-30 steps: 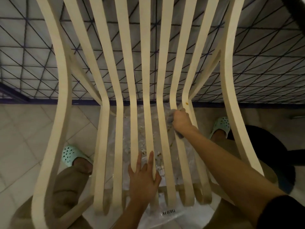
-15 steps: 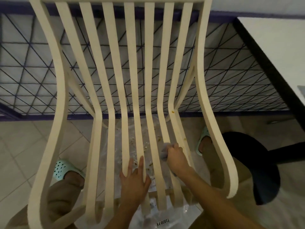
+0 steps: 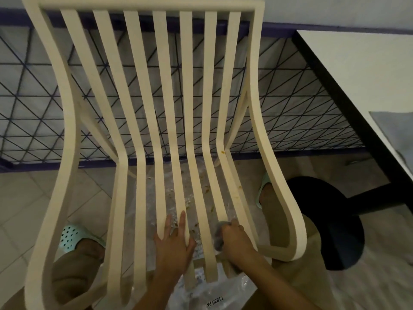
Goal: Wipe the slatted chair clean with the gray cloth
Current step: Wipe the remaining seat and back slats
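Down at the bottom centre, a clear plastic sheet (image 3: pixel 201 294) under the seat bears black print, upside down, reading "T1830 PX". Filling most of the frame, the cream slatted wooden chair (image 3: pixel 161 108) runs its slats from top to bottom edge. Low centre, the left hand (image 3: pixel 173 245) rests flat, fingers spread, on a slat. Just right, the right hand (image 3: pixel 234 239) grips a bunched gray cloth (image 3: pixel 218 237) against a slat.

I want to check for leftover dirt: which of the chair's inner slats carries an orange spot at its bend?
The slat farthest right, beside the right outer frame, has a small orange spot just below its bend; the other slats look clean there.
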The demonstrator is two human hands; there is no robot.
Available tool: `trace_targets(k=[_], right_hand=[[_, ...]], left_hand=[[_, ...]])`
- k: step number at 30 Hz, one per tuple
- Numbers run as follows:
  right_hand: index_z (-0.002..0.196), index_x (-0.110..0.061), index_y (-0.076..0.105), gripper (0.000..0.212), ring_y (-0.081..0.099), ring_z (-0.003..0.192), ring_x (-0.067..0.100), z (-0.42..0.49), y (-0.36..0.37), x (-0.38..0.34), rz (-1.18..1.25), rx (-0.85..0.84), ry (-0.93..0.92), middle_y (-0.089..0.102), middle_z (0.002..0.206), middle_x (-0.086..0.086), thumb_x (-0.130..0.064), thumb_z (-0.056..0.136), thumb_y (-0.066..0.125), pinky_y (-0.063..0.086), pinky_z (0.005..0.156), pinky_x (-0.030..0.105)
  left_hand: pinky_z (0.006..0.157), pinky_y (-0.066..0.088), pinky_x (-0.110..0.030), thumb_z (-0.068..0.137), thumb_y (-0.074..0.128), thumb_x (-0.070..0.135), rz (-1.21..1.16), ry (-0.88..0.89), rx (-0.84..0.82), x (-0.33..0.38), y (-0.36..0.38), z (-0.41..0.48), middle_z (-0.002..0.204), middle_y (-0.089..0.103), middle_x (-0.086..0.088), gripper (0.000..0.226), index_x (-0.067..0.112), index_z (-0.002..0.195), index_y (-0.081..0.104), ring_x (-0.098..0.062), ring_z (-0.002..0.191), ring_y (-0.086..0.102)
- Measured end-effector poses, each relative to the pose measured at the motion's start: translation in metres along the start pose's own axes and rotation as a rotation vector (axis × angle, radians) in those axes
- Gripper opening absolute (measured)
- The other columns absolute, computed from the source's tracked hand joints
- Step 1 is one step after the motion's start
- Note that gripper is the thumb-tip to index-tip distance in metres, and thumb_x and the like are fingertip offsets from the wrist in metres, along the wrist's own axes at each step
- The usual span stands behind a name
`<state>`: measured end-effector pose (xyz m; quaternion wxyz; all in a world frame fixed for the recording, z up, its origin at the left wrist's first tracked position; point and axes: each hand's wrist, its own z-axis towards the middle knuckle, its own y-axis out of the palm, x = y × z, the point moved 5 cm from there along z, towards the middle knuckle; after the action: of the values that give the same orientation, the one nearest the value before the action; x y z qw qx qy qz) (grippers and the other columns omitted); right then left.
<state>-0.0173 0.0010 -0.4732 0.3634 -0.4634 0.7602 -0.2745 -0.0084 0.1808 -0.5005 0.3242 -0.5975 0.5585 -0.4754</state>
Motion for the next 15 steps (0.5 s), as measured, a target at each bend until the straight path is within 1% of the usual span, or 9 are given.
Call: trace_targets(k=[1,3,5,9,10,12,15], right_hand=[[0.114,-0.016,0.059,0.026,0.053,0.109,0.025,0.005,-0.002,-0.002,0.02,0.001,-0.001,0.044,0.126,0.008,-0.014,0.089,0.062,0.05,0.095,0.035],[0.116,-0.012,0.058,0.028,0.054,0.11,0.029,0.016,-0.006,-0.004,-0.007,-0.016,0.024,0.047,0.126,0.013,-0.014,0.088,0.061,0.049,0.095,0.038],[0.121,-0.007,0.055,0.031,0.052,0.113,0.035,0.029,-0.013,-0.009,-0.048,-0.013,0.03,0.047,0.127,0.017,-0.011,0.09,0.056,0.047,0.095,0.041],[0.12,-0.01,0.058,0.033,0.057,0.111,0.03,0.06,-0.035,-0.026,-0.085,-0.028,0.034,0.056,0.123,0.013,-0.016,0.089,0.064,0.051,0.094,0.04],[0.122,-0.01,0.058,0.035,0.056,0.112,0.031,0.07,-0.04,-0.03,-0.095,-0.027,0.045,0.056,0.124,0.014,-0.018,0.089,0.065,0.051,0.095,0.04],[0.122,-0.009,0.058,0.037,0.055,0.113,0.032,0.086,-0.054,-0.037,-0.087,-0.021,0.068,0.055,0.125,0.016,-0.021,0.088,0.066,0.051,0.095,0.04],[0.123,-0.006,0.057,0.036,0.056,0.113,0.032,0.114,-0.068,-0.049,-0.147,-0.008,0.051,0.055,0.125,0.017,-0.021,0.091,0.063,0.05,0.094,0.039]], left_hand=[[0.112,0.01,-0.059,0.077,-0.008,0.065,0.001,-0.001,-0.005,0.0,0.0,0.0,0.156,0.031,0.002,0.082,0.028,0.148,-0.027,-0.015,0.144,-0.021],[0.112,0.011,-0.059,0.079,-0.004,0.066,-0.01,0.005,0.012,0.0,0.003,0.0,0.156,0.033,0.002,0.083,0.027,0.15,-0.022,-0.016,0.145,-0.02],[0.11,0.017,-0.062,0.084,0.007,0.065,-0.039,0.009,0.072,0.0,0.002,0.001,0.151,0.042,0.001,0.082,0.025,0.153,-0.01,-0.019,0.148,-0.01],[0.103,0.031,-0.064,0.088,0.029,0.059,-0.049,0.023,0.123,0.0,0.001,0.001,0.14,0.055,-0.002,0.078,0.023,0.155,0.01,-0.023,0.148,0.014],[0.104,0.031,-0.063,0.089,0.032,0.058,-0.062,0.033,0.118,0.0,0.002,0.002,0.141,0.053,-0.003,0.078,0.024,0.155,0.01,-0.023,0.147,0.017],[0.109,0.021,-0.063,0.091,0.029,0.058,-0.089,0.043,0.107,0.002,0.003,0.0,0.151,0.041,-0.005,0.077,0.028,0.155,-0.003,-0.021,0.149,0.011],[0.113,0.01,-0.061,0.093,0.019,0.059,-0.068,0.024,0.045,-0.001,0.009,0.003,0.153,0.037,0.003,0.076,0.03,0.15,-0.021,-0.018,0.148,-0.016]])
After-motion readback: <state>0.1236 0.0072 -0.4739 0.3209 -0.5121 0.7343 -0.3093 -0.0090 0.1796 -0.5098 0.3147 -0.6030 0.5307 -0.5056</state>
